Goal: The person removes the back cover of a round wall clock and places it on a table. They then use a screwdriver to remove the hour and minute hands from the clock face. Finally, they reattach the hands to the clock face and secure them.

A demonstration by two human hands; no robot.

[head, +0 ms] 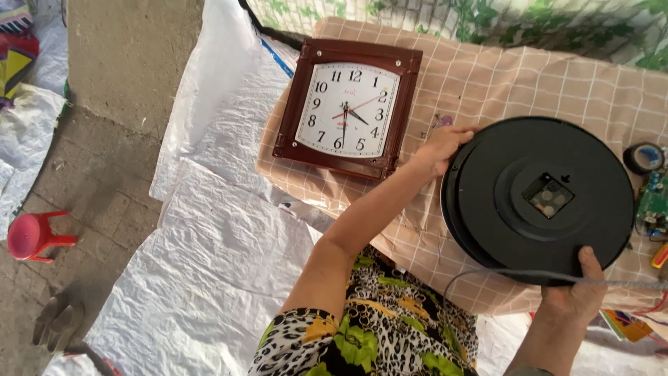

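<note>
I have the round black clock (pixel 539 198) turned back-up over the checked cloth (pixel 487 83), just right of the square brown clock (pixel 348 108), my left hand (pixel 440 147) clamped on its far rim and my right hand (pixel 577 292) on its near rim, and I judge a slack grip could drop it.

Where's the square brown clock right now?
In the head view the square brown clock lies face up on the checked cloth, upper centre, just left of the left hand gripping the round black clock.
</note>
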